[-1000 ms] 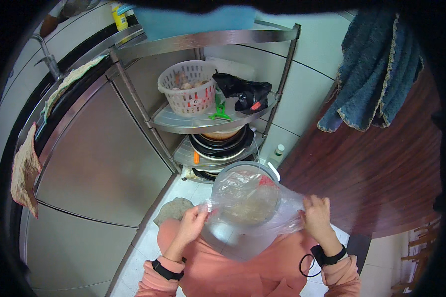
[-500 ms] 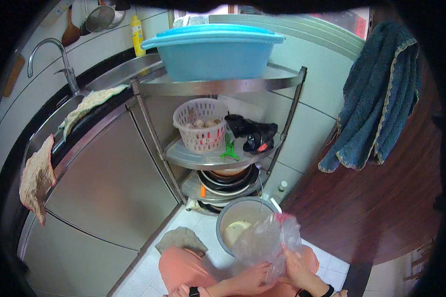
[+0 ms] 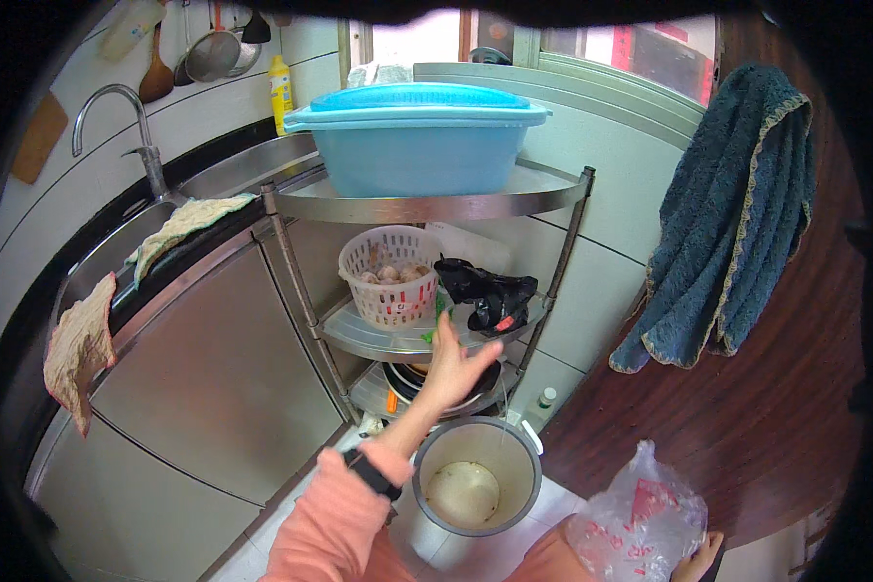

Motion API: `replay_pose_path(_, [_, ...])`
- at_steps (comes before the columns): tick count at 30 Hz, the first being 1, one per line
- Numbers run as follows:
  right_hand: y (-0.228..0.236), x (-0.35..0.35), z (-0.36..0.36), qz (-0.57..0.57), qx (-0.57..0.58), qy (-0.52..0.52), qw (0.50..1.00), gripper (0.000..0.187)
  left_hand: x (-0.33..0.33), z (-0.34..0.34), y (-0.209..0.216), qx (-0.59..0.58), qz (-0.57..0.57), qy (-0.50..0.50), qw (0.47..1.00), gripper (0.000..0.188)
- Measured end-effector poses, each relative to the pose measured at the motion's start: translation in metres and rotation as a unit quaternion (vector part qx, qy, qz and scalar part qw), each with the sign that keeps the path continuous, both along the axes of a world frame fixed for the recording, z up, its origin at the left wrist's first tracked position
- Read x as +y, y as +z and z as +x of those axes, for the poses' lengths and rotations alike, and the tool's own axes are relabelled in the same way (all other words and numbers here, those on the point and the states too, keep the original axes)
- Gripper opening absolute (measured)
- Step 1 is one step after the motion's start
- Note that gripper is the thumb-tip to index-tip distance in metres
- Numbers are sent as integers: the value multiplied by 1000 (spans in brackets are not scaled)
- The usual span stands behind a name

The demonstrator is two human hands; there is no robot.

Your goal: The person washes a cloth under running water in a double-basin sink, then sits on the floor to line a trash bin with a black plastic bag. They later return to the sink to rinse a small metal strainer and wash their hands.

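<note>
My left hand reaches forward to the middle shelf of a metal corner rack, fingers stretched and thumb spread. Its fingertips are at a small green tool, mostly hidden; I cannot tell whether they touch it. On that shelf, a white plastic basket with round brownish pieces stands to the left of the hand. A black plastic bag lies to its right. At the lower right, my right hand is closed on a crumpled clear plastic bag with red printing. A grey bucket stands on the floor below my left arm.
A blue tub fills the rack's top shelf. Stacked pans sit on the bottom shelf. To the left are a sink with a faucet and draped cloths. A blue towel hangs on the right.
My left hand has left the plastic bag and reached up to the middle shelf. My right hand has carried the bag rightward, away from the bucket. The view has shifted slightly.
</note>
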State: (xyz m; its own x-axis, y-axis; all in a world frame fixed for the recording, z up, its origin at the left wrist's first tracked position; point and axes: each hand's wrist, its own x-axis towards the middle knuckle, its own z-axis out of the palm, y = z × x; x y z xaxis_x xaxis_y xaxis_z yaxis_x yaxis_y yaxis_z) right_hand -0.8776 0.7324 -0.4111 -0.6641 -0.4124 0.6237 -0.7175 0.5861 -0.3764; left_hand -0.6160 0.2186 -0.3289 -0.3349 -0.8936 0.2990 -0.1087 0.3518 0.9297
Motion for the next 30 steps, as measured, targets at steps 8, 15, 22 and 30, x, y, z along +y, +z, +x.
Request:
replay_pose_path(8, [-139,105,-55,306,-65,-228,922,27,-22,-76,13,-126,-204,147,960,71])
replay_pose_path(15, [-207,115,-64,380,-232,-158,881,25,-8,-85,-5,-208,-346,56,913,36])
replay_pose_path(22, [-306,146,-97,358,-353,15,864,24,-11,-82,-10,-266,-390,7,881,30])
replay_pose_path(30, [-204,27,-81,621,-280,-63,729,60,-9,-78,-8,-255,-393,14,883,45])
